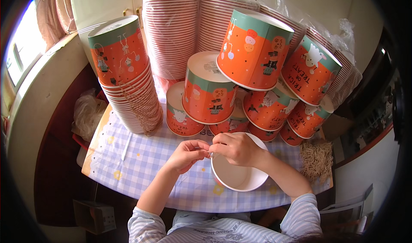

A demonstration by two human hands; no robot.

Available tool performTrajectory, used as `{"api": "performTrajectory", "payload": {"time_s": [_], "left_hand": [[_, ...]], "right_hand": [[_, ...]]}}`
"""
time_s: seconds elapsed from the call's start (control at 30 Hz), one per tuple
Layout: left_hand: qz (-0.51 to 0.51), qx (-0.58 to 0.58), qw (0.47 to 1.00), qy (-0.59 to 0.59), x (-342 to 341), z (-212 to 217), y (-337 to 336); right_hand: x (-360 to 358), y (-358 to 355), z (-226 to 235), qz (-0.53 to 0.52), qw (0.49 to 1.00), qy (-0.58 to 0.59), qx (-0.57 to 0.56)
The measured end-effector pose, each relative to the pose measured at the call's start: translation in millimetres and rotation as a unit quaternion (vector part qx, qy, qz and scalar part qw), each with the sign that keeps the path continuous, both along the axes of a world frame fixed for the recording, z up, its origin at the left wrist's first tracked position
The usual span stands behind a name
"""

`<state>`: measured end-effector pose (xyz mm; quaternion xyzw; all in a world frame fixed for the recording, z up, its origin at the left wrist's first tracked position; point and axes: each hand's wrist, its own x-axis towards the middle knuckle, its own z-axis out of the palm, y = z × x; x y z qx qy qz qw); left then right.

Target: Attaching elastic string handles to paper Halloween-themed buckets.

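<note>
A white-lined paper bucket (253,171) is at the table's near edge, its open mouth tilted up toward me. At its left rim my left hand (185,156) is closed, thumb and forefinger pinched together. My right hand (237,149) reaches over the bucket's far rim, fingers closed, their tips meeting those of the left hand. A small pale bit shows between the fingertips, too small to name. My right hand hides part of the bucket's far rim.
Upside-down orange and green buckets (254,50) are piled behind my hands. To the left stands a tall nested bucket stack (128,101) with cords (143,108) draped over it. Plastic-wrapped stacks (171,37) rise behind. A tan cord bundle (316,159) lies at the right table edge.
</note>
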<state>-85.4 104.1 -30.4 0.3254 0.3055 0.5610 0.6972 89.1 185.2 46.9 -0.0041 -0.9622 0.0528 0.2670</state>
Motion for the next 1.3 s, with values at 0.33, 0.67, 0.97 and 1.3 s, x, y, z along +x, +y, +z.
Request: {"api": "performTrajectory", "payload": {"time_s": [0.33,0.67,0.97,1.3], "left_hand": [[-0.004,0.020,0.999,-0.043,4.2,-2.6,-2.0],[-0.019,-0.006,0.994,-0.110,1.4,-6.2,0.7],[-0.037,0.015,0.992,-0.116,0.6,-2.2,-1.0],[-0.045,0.014,0.998,-0.040,2.8,-5.3,-2.1]], "right_hand": [[-0.8,-0.4,-1.3,-0.007,1.000,0.004,-0.001],[1.3,2.8,-2.2,0.004,1.000,-0.006,-0.002],[-2.2,0.4,-5.1,-0.028,0.999,0.027,0.015],[-2.1,-1.6,-4.7,-0.022,1.000,0.016,0.014]]}}
